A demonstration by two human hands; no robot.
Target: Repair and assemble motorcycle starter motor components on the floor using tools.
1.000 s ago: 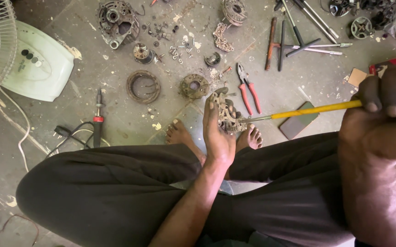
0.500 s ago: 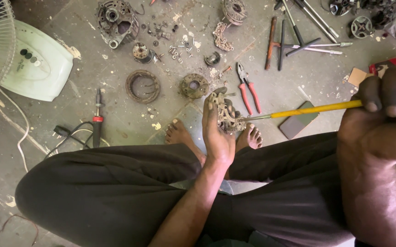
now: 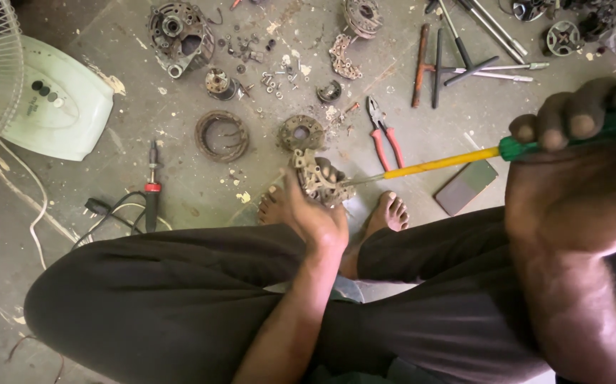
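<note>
My left hand (image 3: pixel 316 215) reaches down between my knees and grips a rusty metal motor part (image 3: pixel 317 178) just above my bare feet. My right hand (image 3: pixel 578 185), close to the camera at the right, is closed around the green handle of a long screwdriver (image 3: pixel 442 162). Its yellow shaft slants down to the left and its tip touches the rusty part. Both my legs in dark trousers (image 3: pixel 180 299) fill the lower half of the view.
On the concrete floor lie red-handled pliers (image 3: pixel 385 139), a round rusty ring (image 3: pixel 222 135), a round motor plate (image 3: pixel 301 131), a motor housing (image 3: pixel 178 28), loose screws, several long tools (image 3: pixel 464 57), a soldering iron (image 3: pixel 151 188) with cable, a fan base (image 3: pixel 59 99) and a dark flat block (image 3: pixel 466 188).
The hands, the screwdriver and the rusty part stay in nearly the same place. The view has only shifted a little.
</note>
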